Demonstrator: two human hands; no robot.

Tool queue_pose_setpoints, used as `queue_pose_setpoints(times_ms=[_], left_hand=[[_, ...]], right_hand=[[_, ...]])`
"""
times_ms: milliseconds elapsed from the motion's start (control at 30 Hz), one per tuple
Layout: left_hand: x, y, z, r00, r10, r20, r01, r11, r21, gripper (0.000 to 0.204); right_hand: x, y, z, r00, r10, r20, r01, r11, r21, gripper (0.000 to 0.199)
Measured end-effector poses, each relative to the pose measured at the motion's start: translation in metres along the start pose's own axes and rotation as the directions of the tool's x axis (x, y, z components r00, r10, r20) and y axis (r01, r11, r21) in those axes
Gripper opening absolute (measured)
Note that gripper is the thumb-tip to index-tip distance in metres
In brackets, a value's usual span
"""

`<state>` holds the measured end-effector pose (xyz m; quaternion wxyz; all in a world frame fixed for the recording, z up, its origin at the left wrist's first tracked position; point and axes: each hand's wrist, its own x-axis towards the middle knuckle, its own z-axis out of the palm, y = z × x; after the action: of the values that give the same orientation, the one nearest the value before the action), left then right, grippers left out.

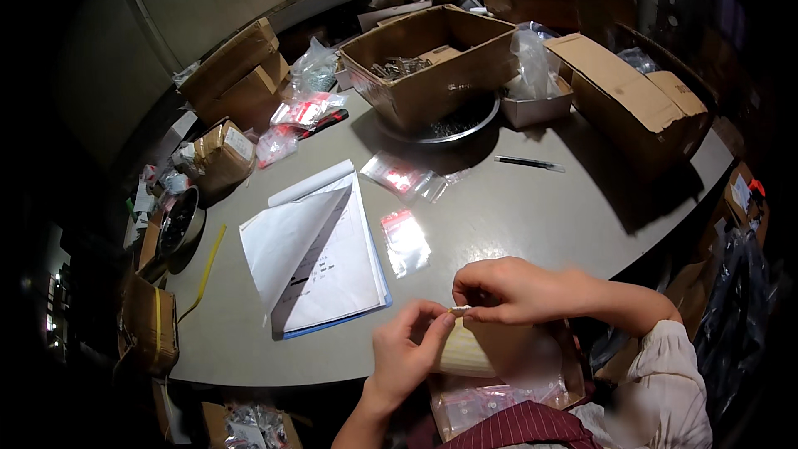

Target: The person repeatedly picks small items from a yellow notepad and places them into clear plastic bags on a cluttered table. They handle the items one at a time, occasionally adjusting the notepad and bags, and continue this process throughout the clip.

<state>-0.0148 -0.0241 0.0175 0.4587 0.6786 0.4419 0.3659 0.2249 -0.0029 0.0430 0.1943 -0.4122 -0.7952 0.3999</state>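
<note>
My left hand (406,347) is closed, thumb and forefinger pinching the top corner of a pale yellow striped sheet (465,351). At the same corner my right hand (528,293) is closed too, its fingertips on a small whitish piece (460,310); what exactly it is, I cannot make out. The sheet hangs over an open cardboard box (573,366) at my lap. Small clear plastic bags (490,399) with pink-red marks lie inside the box. Just beyond my hands, a clear zip bag (406,243) with a red top rests on the grey table (341,366).
A clipboard of papers (332,283) lies left, its top sheet folded over. Behind stand a cardboard box of metal parts (432,91) over a metal bowl (478,131), and a flapped carton (632,108). Also here: a pen (529,164), more zip bags (403,175), a yellow strap (206,270).
</note>
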Motion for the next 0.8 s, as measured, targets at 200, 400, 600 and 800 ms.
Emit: queue_pose_setpoints(times_ms=[200,400,600,800], left_hand=[[0.010,-0.011,-0.003,0.996,-0.010,-0.092,0.010,1.000,-0.001,0.015],[0.012,-0.026,-0.009,0.984,-0.112,-0.138,0.092,0.986,-0.142,0.015],[0.013,-0.030,-0.008,0.955,-0.116,-0.272,0.118,0.993,-0.011,0.016],[0.013,-0.023,-0.010,0.965,-0.066,-0.254,0.081,0.996,0.048,0.016]], right_hand=[[0.010,0.004,0.013,0.959,-0.204,-0.195,0.177,0.973,-0.151,0.025],[0.016,0.004,0.027,0.880,-0.438,-0.185,0.315,0.829,-0.463,0.031],[0.077,0.019,-0.009,0.959,-0.185,-0.216,0.152,0.975,-0.159,0.018],[0.138,0.048,-0.018,0.970,-0.172,-0.171,0.091,0.911,-0.402,0.016]])
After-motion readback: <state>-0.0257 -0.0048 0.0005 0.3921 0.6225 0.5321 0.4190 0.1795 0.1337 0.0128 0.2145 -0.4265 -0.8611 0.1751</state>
